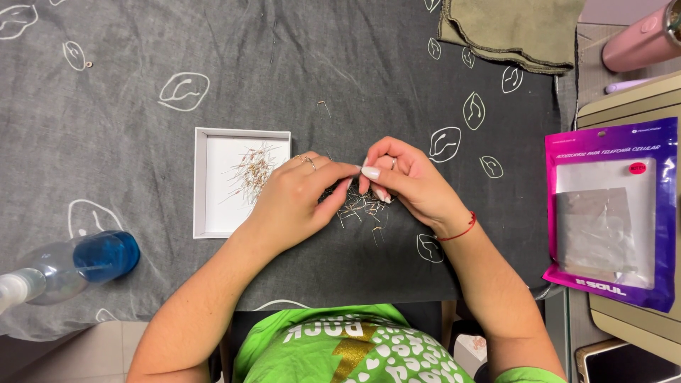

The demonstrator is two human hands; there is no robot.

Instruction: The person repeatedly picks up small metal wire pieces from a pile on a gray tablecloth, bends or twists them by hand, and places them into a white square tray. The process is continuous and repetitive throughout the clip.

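Note:
My left hand (298, 198) and my right hand (404, 177) meet fingertip to fingertip over a small heap of thin wire-legged parts (362, 207) on a dark grey cloth (142, 142). Both pinch at something tiny between thumb and forefinger; what they hold is too small to make out. A shallow white tray (206, 213) to the left of my left hand holds a loose cluster of the same thin parts (252, 170). A single stray part (323, 105) lies farther up the cloth.
A clear bottle with blue liquid (78, 264) lies at the lower left. A purple and pink plastic pouch (611, 213) rests at the right on a beige surface. A folded olive cloth (514, 28) and a pink bottle (642, 39) sit at the top right.

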